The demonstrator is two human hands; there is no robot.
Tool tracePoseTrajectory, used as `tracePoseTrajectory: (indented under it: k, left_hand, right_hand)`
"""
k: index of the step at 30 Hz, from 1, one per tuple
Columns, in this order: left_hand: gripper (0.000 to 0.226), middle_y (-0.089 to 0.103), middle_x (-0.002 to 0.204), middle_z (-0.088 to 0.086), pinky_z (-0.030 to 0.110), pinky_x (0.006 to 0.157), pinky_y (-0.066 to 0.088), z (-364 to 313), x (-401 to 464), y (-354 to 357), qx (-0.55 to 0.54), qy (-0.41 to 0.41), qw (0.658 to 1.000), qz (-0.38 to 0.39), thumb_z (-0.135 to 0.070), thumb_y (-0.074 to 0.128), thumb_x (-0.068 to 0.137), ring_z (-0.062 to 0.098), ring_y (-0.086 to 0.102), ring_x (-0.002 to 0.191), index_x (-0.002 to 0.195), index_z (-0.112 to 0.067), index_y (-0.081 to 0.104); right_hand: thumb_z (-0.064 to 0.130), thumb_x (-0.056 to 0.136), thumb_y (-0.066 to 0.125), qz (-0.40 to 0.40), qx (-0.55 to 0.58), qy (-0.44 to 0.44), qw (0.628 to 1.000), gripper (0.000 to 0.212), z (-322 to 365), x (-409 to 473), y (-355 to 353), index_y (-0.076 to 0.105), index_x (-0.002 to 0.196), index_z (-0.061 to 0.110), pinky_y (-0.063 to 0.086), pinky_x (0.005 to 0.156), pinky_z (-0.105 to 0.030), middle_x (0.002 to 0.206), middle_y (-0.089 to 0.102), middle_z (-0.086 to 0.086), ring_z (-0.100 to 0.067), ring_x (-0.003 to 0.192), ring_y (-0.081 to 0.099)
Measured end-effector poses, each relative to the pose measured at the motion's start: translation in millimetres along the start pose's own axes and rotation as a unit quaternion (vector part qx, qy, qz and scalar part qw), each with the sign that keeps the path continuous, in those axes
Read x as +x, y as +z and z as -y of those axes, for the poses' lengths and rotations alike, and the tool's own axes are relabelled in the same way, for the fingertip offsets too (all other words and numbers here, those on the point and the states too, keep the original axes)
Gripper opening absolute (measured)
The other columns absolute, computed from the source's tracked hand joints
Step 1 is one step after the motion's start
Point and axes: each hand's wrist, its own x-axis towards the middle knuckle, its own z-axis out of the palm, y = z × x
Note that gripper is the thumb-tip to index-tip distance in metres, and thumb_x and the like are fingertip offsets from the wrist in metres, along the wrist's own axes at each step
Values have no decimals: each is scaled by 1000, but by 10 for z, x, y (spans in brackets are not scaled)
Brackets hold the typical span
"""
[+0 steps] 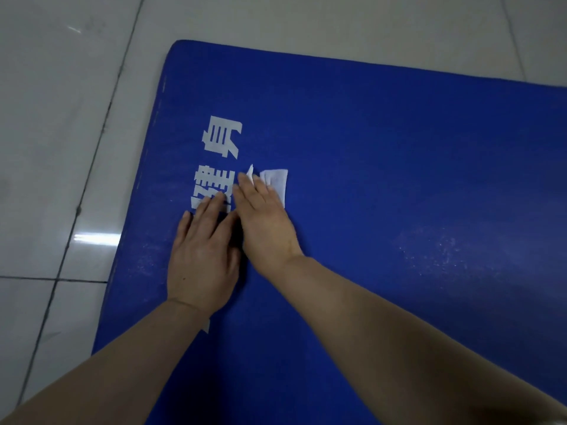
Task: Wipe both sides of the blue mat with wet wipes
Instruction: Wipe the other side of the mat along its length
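My right hand (265, 222) presses a folded white wet wipe (277, 184) flat against the large blue foam mat (383, 154), which lies on the pale tiled floor (61, 118). The fingers are straight, palm down over the wipe. My left hand (202, 259) rests flat just beside it, fingers extended, touching the white printed characters (221, 139). To do this well, I judge I should keep even pressure, steady the mat, and work in overlapping strokes toward the dusty speckled patch (435, 250).
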Motion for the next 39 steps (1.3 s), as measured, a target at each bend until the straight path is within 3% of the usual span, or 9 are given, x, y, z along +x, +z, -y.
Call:
tracePoseTrajectory:
  k: [5,9,13,18,23,26,30,34,39]
  left_hand:
    - [52,43,148,13,52,115,25,5,-1,8,-3,0,1000,1,-22,30,89,30,35,139,131,-8,56]
    - [52,44,147,14,53,114,26,-2,3,24,-2,0,1000,-5,-22,30,89,30,37,138,131,-7,57]
    - [52,43,147,14,54,113,27,4,-1,17,0,4,1000,-7,-21,30,88,31,37,138,131,-6,57]
    - [52,42,148,14,53,114,26,23,-11,17,-8,8,1000,-5,-21,30,89,30,36,139,131,-7,56]
    - [52,45,146,13,53,113,28,0,-1,22,-13,-1,1000,-12,-22,30,88,30,38,138,129,-8,58]
    - [47,56,133,15,55,105,38,-26,59,10,-36,-11,998,-45,-20,34,84,34,51,124,116,-6,66]
    - [30,64,107,15,48,85,48,-8,531,-35,-45,-12,994,-96,-13,44,80,36,62,91,91,-3,71]
    - [37,55,131,18,53,99,41,-53,1179,54,-26,-22,997,-63,-3,59,82,38,53,119,119,-3,64]
    - [51,48,142,14,53,114,26,-57,1256,179,17,-24,999,-25,-25,33,89,30,41,134,129,-7,58]
  right_hand:
    - [5,92,33,-46,-144,111,982,64,-695,-159,-115,0,145,-5,6,119,-38,155,3,-23,-34,145,3]
    - [-6,88,36,-42,-106,228,967,57,-988,-181,-289,23,143,0,9,119,-34,156,9,-17,-30,146,3]
    - [13,92,35,-53,-84,133,986,52,-573,112,-133,15,138,-1,19,115,-36,151,17,-24,-34,142,17]
    - [2,94,40,-22,-34,25,999,63,-369,188,-79,10,149,3,2,119,-33,158,5,-12,-25,146,4]
    - [2,94,39,-66,-74,222,970,60,-1135,-91,-291,9,145,-3,14,118,-33,157,7,-17,-28,146,8]
    - [-13,86,40,-93,3,272,958,56,-1196,-38,-357,33,140,0,31,111,-35,156,14,-13,-25,146,8]
    - [-8,87,34,-86,-2,262,961,58,-1102,129,-255,27,143,4,-9,116,-26,156,14,-9,-20,146,2]
    - [-10,86,34,-92,-9,256,962,61,-1214,111,-181,28,144,8,3,119,-29,157,13,-6,-18,145,12]
    - [11,88,42,-197,23,294,935,58,-1106,138,-147,26,144,16,12,116,-20,146,38,4,-5,138,29]
